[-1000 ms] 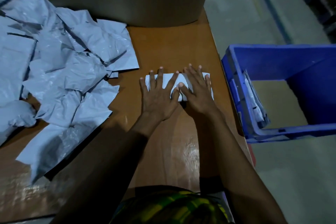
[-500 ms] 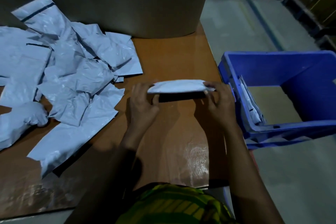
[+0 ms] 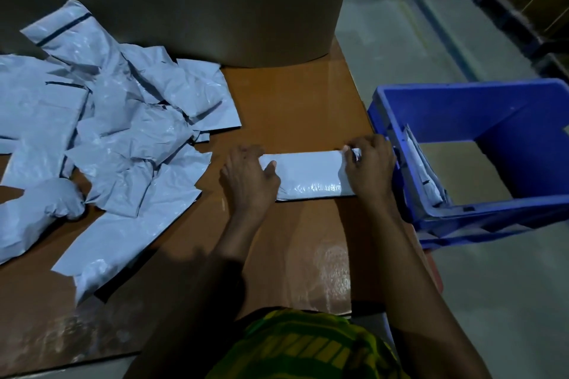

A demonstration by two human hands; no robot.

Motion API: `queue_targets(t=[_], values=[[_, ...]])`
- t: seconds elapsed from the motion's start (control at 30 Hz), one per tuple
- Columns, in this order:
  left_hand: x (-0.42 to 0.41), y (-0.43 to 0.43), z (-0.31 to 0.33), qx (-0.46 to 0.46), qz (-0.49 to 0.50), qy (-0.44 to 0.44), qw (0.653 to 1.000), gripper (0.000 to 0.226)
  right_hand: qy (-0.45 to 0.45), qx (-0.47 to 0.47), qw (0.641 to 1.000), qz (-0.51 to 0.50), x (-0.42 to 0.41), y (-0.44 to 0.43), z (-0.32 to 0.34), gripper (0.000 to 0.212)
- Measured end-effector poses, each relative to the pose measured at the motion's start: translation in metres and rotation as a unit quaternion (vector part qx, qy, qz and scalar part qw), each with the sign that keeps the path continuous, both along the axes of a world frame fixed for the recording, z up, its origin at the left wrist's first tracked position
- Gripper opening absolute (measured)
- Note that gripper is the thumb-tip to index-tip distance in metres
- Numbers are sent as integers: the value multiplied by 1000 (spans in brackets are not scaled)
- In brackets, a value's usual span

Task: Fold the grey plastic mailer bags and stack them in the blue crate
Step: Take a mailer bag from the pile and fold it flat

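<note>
A folded grey mailer bag [image 3: 308, 174] lies as a narrow strip on the brown table [image 3: 292, 108], close to its right edge. My left hand [image 3: 248, 177] grips the strip's left end, thumb on top. My right hand [image 3: 368, 168] pinches the right end, fingers curled over its far corner. Just right of the table stands the blue crate [image 3: 523, 108]. Several folded grey bags [image 3: 426, 172] stand on edge against the crate's left wall. A heap of loose, crumpled grey mailer bags [image 3: 101, 132] covers the table's left half.
A large brown cardboard box [image 3: 184, 0] stands at the back of the table, behind the heap. The crate's bottom is lined with cardboard [image 3: 462, 175]. Grey concrete floor [image 3: 492, 301] lies to the right, with dark pallets at the far right.
One second ago both hands pressed flat on the folded bag. They then lifted it by its ends, and now it lies flat again, nearer the crate, still held at both ends.
</note>
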State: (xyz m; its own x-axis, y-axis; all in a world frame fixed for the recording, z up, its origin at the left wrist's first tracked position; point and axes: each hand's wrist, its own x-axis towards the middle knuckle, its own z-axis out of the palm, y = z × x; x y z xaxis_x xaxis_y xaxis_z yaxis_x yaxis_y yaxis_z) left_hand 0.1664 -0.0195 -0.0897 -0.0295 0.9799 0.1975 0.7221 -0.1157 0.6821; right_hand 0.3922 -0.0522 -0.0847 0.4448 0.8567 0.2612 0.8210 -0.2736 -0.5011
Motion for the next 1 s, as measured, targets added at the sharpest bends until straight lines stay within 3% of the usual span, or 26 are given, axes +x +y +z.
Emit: queue_targets(t=[0.07,0.2,0.33,0.47,1.0], values=[[12,-9,1,96,-60,64,991,36,-68,42,996,47,-16,-8,0,21],[30,-20,-11,72,-189,110,973,57,-54,-2,991,121,-42,-24,-14,39],[26,-32,-37,68,-183,208,958,61,-60,-31,992,105,-40,-44,-29,51],[28,-31,-37,68,-176,244,951,60,-32,-47,995,84,-41,-44,-33,54],[31,-25,-36,59,-176,265,946,60,-4,-64,996,60,-43,-38,-28,58]])
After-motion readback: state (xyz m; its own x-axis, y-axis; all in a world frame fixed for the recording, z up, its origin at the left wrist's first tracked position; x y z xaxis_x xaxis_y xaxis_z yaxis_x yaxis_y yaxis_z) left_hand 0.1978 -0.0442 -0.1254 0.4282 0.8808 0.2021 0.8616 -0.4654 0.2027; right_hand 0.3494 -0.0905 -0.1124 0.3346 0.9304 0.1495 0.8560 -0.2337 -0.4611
